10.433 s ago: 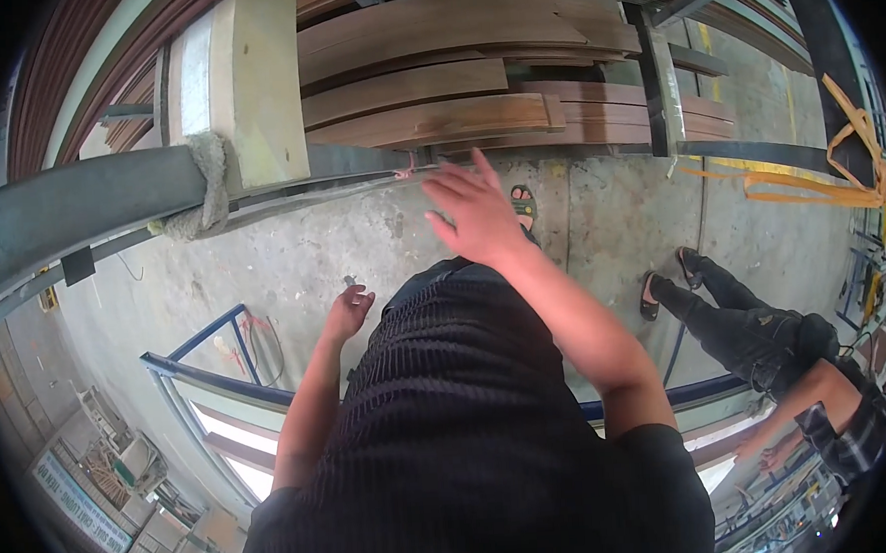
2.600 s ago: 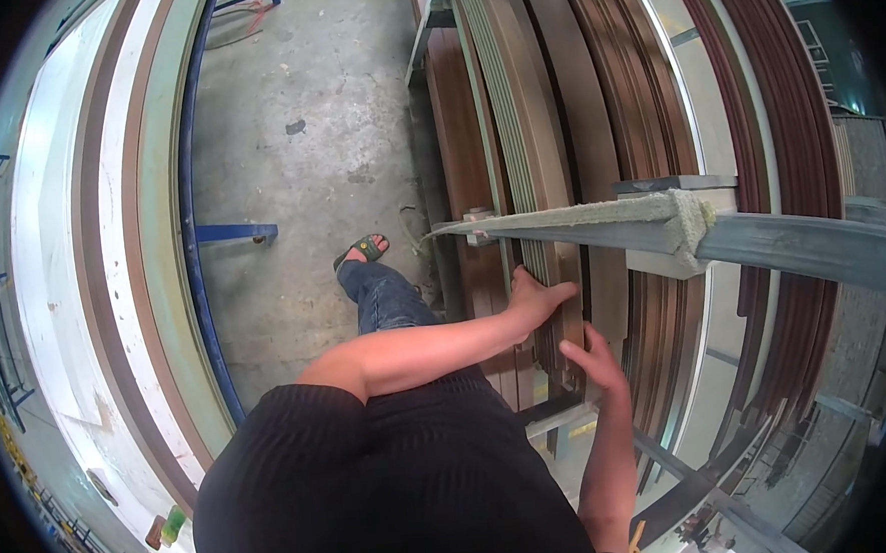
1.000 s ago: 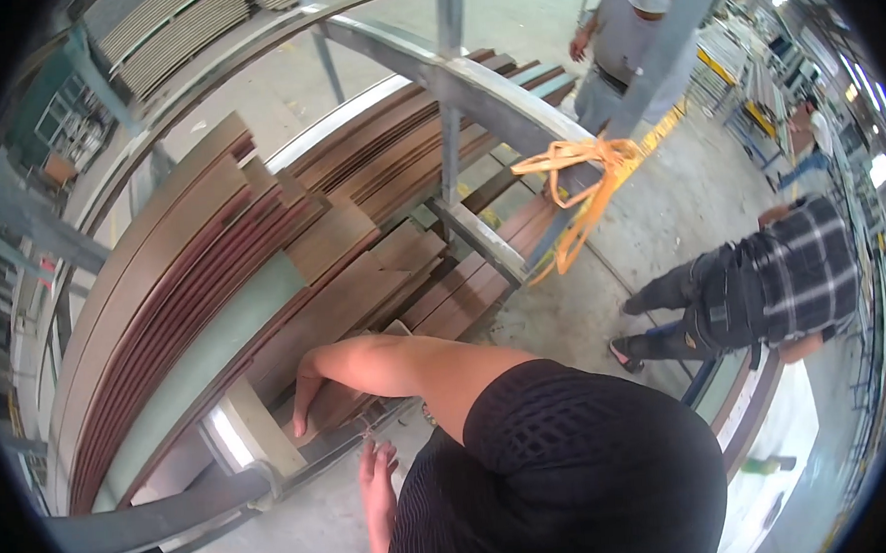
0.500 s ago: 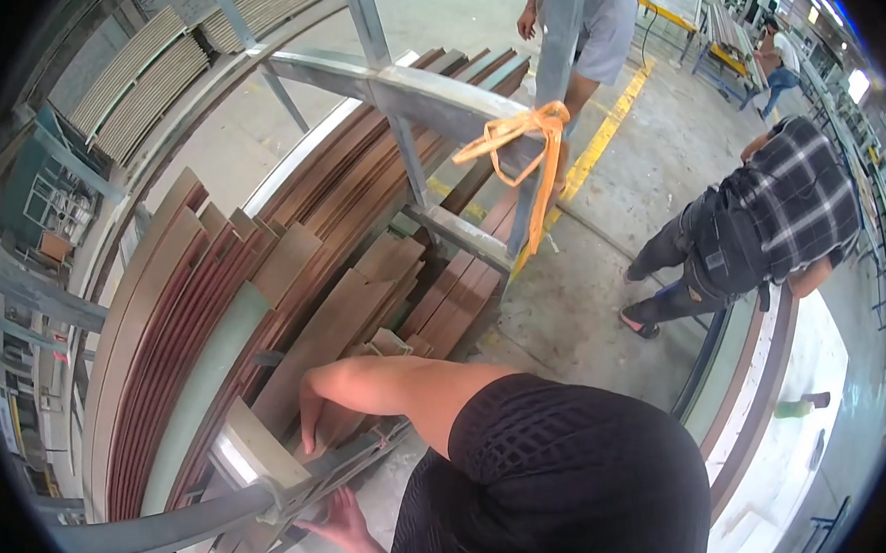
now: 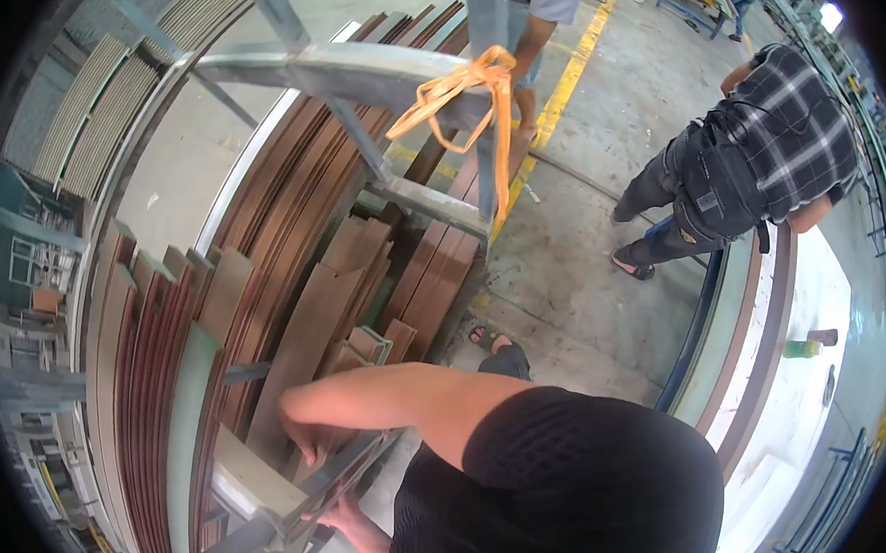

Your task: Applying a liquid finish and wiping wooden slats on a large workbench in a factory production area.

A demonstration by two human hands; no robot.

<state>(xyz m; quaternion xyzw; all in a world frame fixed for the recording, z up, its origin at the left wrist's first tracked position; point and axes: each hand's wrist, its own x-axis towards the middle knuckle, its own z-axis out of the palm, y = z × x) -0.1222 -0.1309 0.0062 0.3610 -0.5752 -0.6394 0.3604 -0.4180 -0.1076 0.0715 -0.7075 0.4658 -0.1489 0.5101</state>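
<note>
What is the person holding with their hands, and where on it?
The right hand grips the near end of a brown board in the rack. The left hand reaches under the grey metal bar; what it holds cannot be told.

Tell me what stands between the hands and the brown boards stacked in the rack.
Nothing visible for the left hand: it already rests on the brown boards in the rack. The right hand sits lower, by the grey rack rail; the rail crosses in front of the stack there.
</note>
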